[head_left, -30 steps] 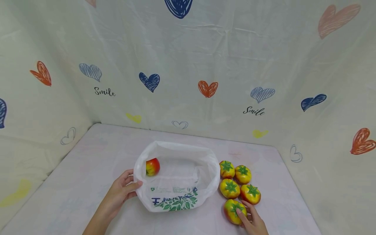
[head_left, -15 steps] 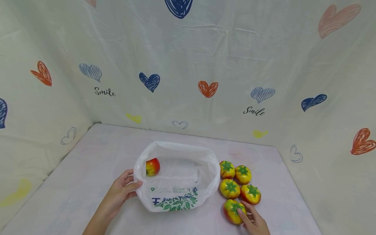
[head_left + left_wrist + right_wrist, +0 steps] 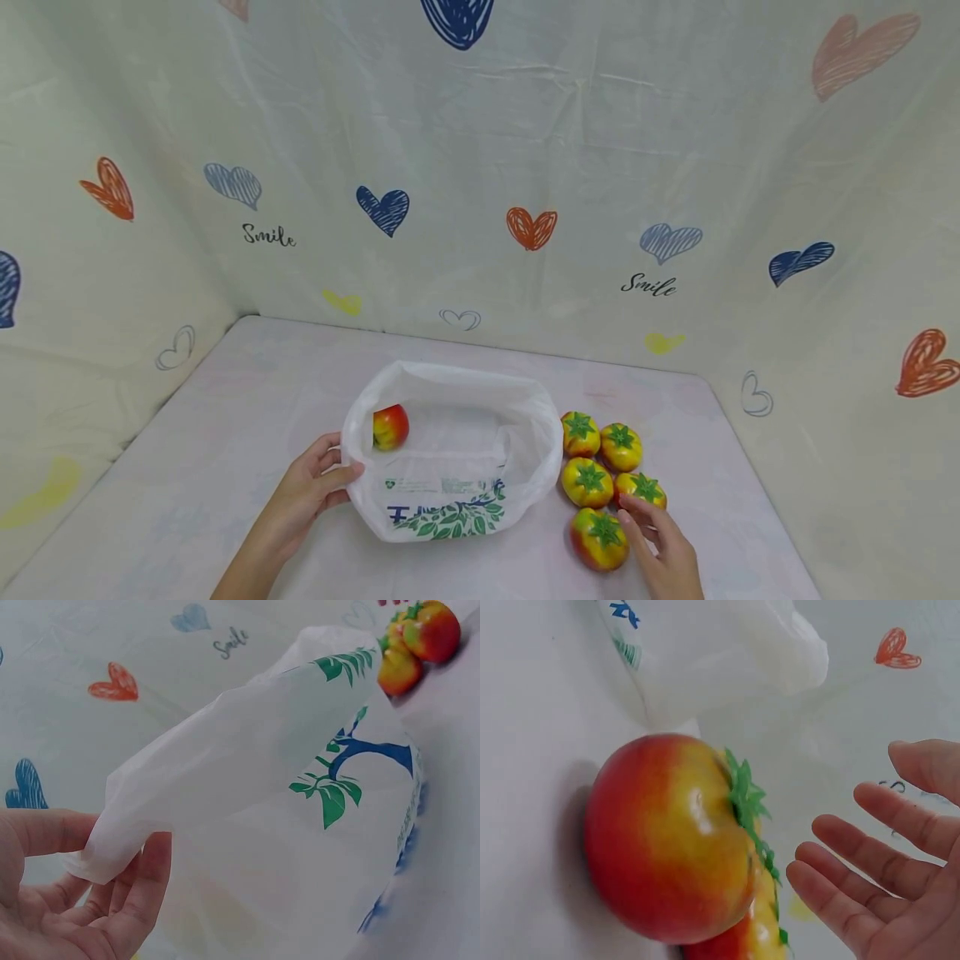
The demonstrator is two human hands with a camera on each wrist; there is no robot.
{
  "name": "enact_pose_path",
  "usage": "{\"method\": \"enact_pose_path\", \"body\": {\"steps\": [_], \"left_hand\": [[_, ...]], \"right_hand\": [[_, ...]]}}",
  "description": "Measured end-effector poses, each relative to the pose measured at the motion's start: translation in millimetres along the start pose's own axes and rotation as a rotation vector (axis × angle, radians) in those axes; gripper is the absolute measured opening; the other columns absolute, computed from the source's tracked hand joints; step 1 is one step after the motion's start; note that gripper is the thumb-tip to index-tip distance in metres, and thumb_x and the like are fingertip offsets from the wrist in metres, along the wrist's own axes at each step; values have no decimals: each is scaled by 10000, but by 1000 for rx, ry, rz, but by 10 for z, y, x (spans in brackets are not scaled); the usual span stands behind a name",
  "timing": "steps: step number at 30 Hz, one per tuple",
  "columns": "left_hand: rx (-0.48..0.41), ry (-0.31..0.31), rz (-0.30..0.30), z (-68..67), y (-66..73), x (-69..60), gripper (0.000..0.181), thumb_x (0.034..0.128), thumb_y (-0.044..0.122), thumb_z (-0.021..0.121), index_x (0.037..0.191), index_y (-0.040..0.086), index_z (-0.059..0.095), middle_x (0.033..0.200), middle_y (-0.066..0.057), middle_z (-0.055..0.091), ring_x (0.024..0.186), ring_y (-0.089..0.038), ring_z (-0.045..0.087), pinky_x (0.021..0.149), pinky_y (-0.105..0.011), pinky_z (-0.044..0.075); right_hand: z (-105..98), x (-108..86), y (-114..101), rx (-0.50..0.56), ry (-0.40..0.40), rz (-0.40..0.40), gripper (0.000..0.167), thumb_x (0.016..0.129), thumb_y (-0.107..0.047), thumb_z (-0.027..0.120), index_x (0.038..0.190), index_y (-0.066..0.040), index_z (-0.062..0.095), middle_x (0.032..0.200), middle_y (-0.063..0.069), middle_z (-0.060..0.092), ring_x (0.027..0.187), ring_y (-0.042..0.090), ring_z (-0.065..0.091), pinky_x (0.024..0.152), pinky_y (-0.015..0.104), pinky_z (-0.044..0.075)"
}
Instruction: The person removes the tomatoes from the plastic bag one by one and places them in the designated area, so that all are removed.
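A white plastic bag (image 3: pixel 450 508) with a green leaf print stands with its mouth wide on the table. My left hand (image 3: pixel 313 487) pinches its rolled rim at the left; thumb and curled fingers grip the plastic (image 3: pixel 202 772) in the left wrist view. Inside the bag lies a red-and-yellow fruit (image 3: pixel 391 427), partly hidden. Right of the bag sit several tomatoes (image 3: pixel 587 482), red and yellow with green star-shaped tops. My right hand (image 3: pixel 660 537) hovers beside the nearest tomato (image 3: pixel 598 540), fingers spread and holding nothing. In the right wrist view a gap shows between fingers (image 3: pixel 862 855) and tomato (image 3: pixel 671 840).
A pale table (image 3: pixel 262 392) carries everything. Behind and at both sides hangs a white cloth (image 3: pixel 450 125) printed with hearts and "Smile". The tomatoes are clustered close against the bag's right side.
My right hand has let go of the nearest tomato and drawn back slightly to the right, above it. The tomato sits almost where it was. My left hand and the bag have not moved.
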State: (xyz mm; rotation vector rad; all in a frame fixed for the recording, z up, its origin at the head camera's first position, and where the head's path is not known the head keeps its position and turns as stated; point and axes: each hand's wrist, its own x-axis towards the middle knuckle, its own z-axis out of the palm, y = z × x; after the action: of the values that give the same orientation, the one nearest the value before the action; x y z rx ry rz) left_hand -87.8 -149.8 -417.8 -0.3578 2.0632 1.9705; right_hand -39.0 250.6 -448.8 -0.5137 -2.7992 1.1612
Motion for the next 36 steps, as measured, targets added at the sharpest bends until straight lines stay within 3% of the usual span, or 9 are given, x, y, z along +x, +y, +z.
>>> {"method": "enact_pose_path", "body": {"steps": [5,12,17,21,25,30,36], "left_hand": [[-1,12,-5,4,-14,-8,533,881,180,628,1338,64,379,1102,-93,577,882,-195,616,801,-304,557],[-7,12,1,2,-24,-18,528,883,171,624,1337,59,378,1106,-96,579,881,-197,618,798,-299,557],[-5,5,5,0,-19,-24,528,885,178,620,1340,65,376,1111,-98,573,889,-195,614,800,-298,556],[-2,5,6,0,-17,-26,528,885,180,620,1340,67,378,1108,-99,572,888,-196,615,803,-299,555],[2,6,5,1,-24,-26,525,887,180,618,1338,65,378,1105,-101,573,887,-195,615,806,-300,555],[2,9,3,4,-35,-21,525,883,184,625,1335,69,385,1125,-111,571,896,-196,615,815,-318,554],[4,14,-2,10,-35,-23,530,878,186,632,1335,74,389,1146,-119,566,900,-197,615,826,-335,551]], "right_hand": [[28,-24,-163,38,-32,-48,381,948,-384,495,1213,-114,543,1183,52,611,1044,180,593,867,243,517],[70,-32,-383,126,-31,-158,294,923,-292,570,1144,-102,601,1125,32,627,970,80,621,845,226,527],[117,-2,-542,213,-36,-330,193,898,-205,611,1080,-145,634,1070,-22,635,902,9,609,771,205,541],[138,22,-688,221,-44,-479,188,876,-157,635,1064,-149,647,1060,-44,636,897,57,626,767,219,546],[140,37,-855,182,-123,-466,226,871,-242,644,1094,-202,638,1091,-82,626,977,93,618,851,223,522],[223,114,-1043,153,-254,-439,264,859,-323,646,1112,-246,625,1116,-83,624,1068,160,591,945,368,488],[383,249,-1231,124,-365,-569,324,877,-333,622,1166,-189,598,1160,-11,614,1094,196,576,945,394,484]]}}
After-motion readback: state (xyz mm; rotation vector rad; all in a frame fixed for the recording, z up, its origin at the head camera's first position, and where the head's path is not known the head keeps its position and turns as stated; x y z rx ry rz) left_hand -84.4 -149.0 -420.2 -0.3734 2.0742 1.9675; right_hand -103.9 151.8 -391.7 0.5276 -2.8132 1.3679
